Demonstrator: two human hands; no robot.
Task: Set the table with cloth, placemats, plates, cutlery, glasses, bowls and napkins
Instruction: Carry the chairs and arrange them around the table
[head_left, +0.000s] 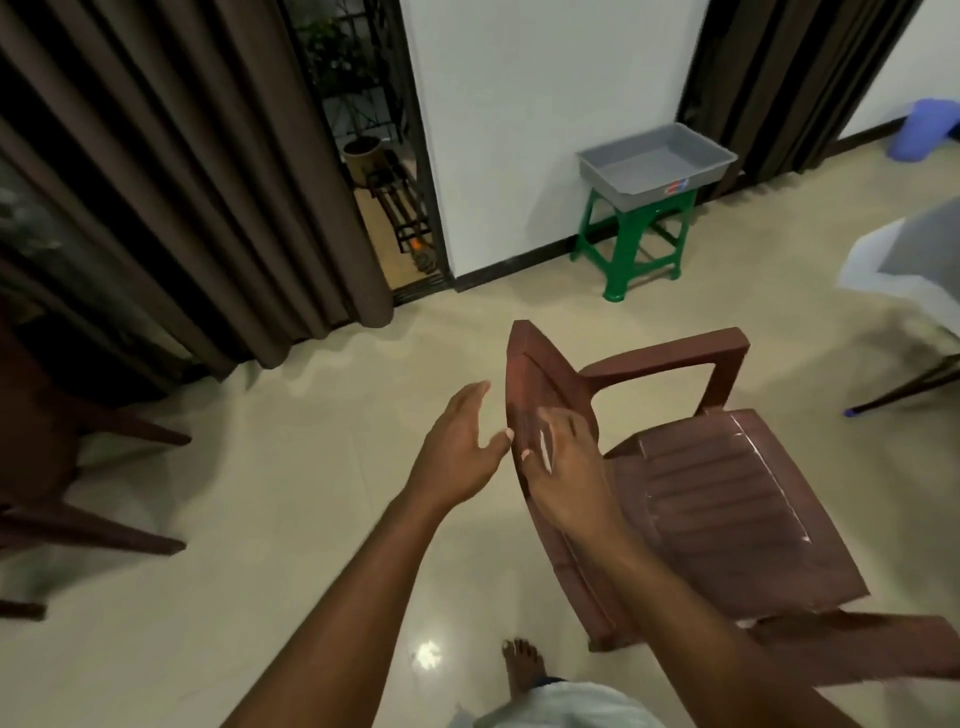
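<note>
Both hands at the brown chair (727, 499) backrest: left hand (457, 452) wide, thumb at its edge; right hand (566, 478) spread flat on it, gripping nothing. Surface with cloth (904, 260) sits far right. Grip the backrest top firmly, lift clear of the floor, don't drag.

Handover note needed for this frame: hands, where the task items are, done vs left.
Left hand: open, just left of the brown plastic chair's backrest, thumb near its edge, no grip.
Right hand: fingers spread over the backrest's front; contact likely, firm hold not clear.
Chair seat bare. Grey tray sits on the green stool by the wall and looks empty.
A table edge with white cloth shows at far right, blurred.
No placemats, plates, cutlery, glasses, bowls or napkins in view; treat all as left.
</note>
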